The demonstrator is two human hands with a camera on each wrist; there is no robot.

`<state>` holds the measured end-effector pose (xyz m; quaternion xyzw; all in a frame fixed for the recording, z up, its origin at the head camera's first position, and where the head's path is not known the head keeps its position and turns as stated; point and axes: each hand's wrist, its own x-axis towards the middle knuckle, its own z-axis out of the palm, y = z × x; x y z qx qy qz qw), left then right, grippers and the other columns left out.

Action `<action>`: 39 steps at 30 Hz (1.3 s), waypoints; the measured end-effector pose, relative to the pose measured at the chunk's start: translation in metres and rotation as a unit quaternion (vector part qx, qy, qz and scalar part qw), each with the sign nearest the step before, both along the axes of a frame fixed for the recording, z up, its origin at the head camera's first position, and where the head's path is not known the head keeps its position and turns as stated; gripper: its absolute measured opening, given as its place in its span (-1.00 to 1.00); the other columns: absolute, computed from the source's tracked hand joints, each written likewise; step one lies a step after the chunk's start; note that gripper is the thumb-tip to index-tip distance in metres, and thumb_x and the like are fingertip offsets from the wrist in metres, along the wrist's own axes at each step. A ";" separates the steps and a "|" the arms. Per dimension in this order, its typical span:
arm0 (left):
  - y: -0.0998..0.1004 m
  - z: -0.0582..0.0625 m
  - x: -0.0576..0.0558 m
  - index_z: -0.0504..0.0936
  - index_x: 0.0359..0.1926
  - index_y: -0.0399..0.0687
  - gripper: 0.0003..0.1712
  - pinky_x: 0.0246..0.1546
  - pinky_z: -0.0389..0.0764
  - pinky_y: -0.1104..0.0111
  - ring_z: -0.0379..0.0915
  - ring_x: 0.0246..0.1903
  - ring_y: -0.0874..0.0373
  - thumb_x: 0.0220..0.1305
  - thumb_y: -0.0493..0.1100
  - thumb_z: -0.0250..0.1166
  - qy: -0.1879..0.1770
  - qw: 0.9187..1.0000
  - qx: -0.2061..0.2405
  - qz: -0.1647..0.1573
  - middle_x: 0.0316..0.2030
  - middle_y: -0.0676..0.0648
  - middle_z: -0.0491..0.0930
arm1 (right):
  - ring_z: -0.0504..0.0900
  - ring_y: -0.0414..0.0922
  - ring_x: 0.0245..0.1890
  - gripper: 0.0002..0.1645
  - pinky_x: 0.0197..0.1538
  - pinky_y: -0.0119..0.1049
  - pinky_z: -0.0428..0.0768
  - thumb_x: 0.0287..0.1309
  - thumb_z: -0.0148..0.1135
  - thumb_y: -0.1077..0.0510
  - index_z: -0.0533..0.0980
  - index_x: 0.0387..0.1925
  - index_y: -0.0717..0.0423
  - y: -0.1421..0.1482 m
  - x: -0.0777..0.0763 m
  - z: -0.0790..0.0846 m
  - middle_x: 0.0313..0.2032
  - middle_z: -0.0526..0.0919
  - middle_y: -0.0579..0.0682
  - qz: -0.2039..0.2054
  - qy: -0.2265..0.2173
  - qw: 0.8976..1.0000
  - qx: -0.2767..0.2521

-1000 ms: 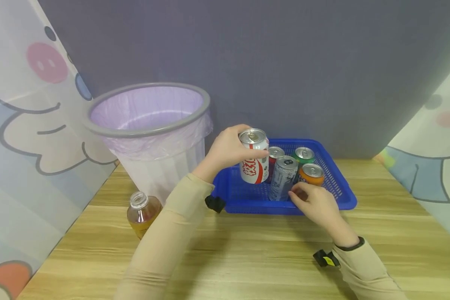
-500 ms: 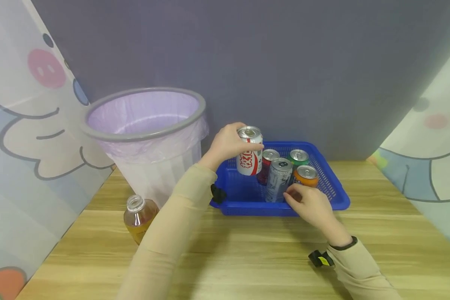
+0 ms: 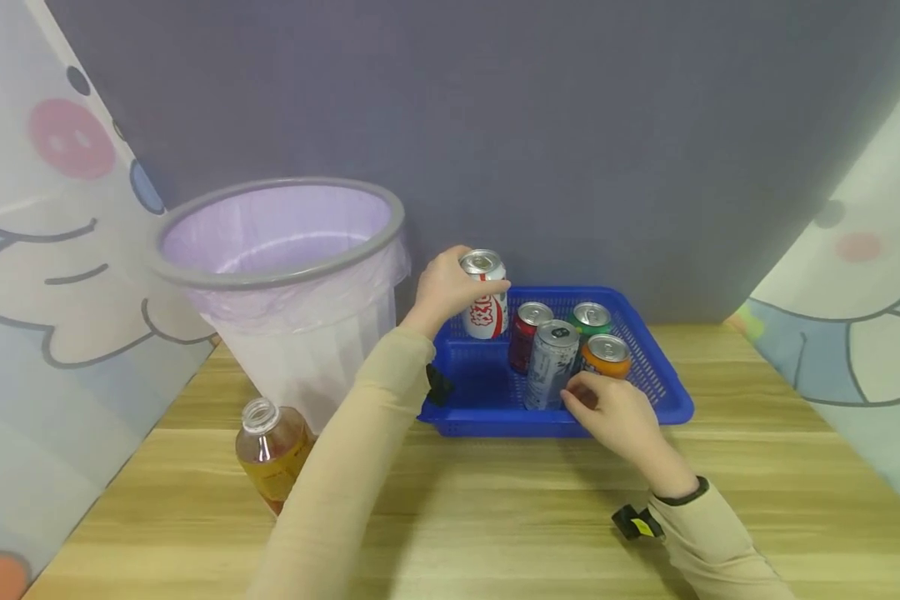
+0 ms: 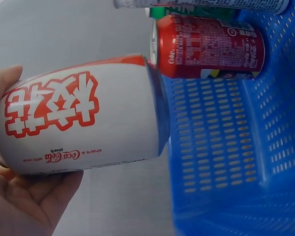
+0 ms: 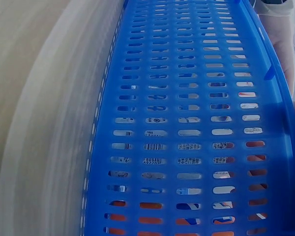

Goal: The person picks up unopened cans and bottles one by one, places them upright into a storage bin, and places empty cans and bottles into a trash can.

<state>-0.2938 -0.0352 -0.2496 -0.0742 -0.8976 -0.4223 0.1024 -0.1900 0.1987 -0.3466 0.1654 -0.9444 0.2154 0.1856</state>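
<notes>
A white Coca-Cola can (image 3: 484,304) with red lettering is in my left hand (image 3: 446,287), thumb and fingers round its upper part. It hangs above the back left of the blue basket (image 3: 474,421), apart from it; the left wrist view shows the hand (image 4: 37,196) round one end. Standing in the basket are a tall grey can (image 3: 551,371), a red Coke can (image 3: 522,342), a green can (image 3: 591,321) and an orange can (image 3: 606,357). My right hand (image 3: 618,417) lies at the basket's front rim, fingers loosely bent beside the grey can; contact is unclear.
To the left stands a tall white bin (image 3: 300,342) with a purple liner and grey rim. An uncapped bottle (image 3: 273,458) of amber drink is in front of it, partly behind my left sleeve. A grey panel (image 3: 495,142) closes off the back of the wooden table (image 3: 495,517).
My left hand has carried the white can up and left, away from the red can. My right hand keeps its place at the basket's front rim. The view has shifted slightly.
</notes>
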 end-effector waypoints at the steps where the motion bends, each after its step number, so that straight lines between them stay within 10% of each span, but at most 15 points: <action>1: 0.000 -0.002 -0.001 0.49 0.02 -0.03 -0.22 -0.16 0.56 0.22 0.53 -0.20 0.08 -0.22 0.24 0.46 0.000 1.000 0.004 0.001 -0.20 -0.01 0.62 | 0.53 -0.28 -0.55 -0.91 -0.50 -0.35 0.44 0.07 0.25 0.08 0.60 -0.43 -0.01 -0.001 0.000 0.000 -0.54 0.65 -0.16 0.001 0.001 1.000 0.001; 19: 0.002 -0.037 -0.016 0.45 0.08 -0.04 -0.19 -0.15 0.59 0.20 0.54 -0.19 0.06 -0.21 0.21 0.47 -0.036 0.999 0.014 -0.006 -0.17 -0.01 0.61 | 0.51 -0.30 -0.57 -0.92 -0.51 -0.37 0.43 0.05 0.26 0.09 0.59 -0.46 -0.01 0.001 0.003 0.000 -0.55 0.65 -0.16 0.002 0.025 1.000 0.010; 39: 0.004 -0.055 -0.014 0.31 0.23 -0.21 -0.07 0.01 0.55 0.16 0.51 -0.03 -0.03 -0.15 0.02 0.50 -0.098 0.990 -0.092 -0.047 -0.01 -0.16 0.55 | 0.50 -0.31 -0.59 -0.93 -0.53 -0.38 0.42 0.04 0.28 0.10 0.59 -0.47 -0.01 0.000 0.004 0.001 -0.56 0.64 -0.16 0.006 0.039 0.999 0.016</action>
